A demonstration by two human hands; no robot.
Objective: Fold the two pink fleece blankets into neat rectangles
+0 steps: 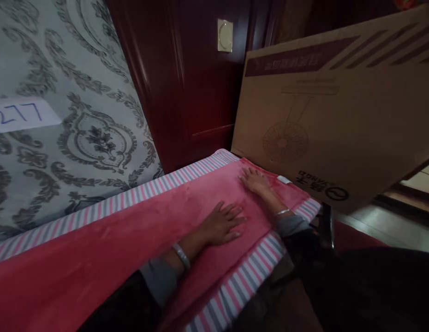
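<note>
A pink plush blanket (131,230) lies spread in a long strip over a cloth with pink, grey and white stripes (251,265). My left hand (223,225) rests palm down on the blanket near the middle of the view, its fingers spread. Farther off and to the right, my right hand (254,180) also presses flat on the plush near its far end, fingers stretched out. Neither hand grips anything. Just beyond the right hand, a small white label (284,180) sticks out at the blanket's edge.
A large cardboard box (325,110) with a printed fan leans at the right. Behind stands a dark red wooden panel (204,92) with a cream switch (224,35). Patterned wallpaper (100,138) covers the left, where a paper slip (24,114) reads 277.
</note>
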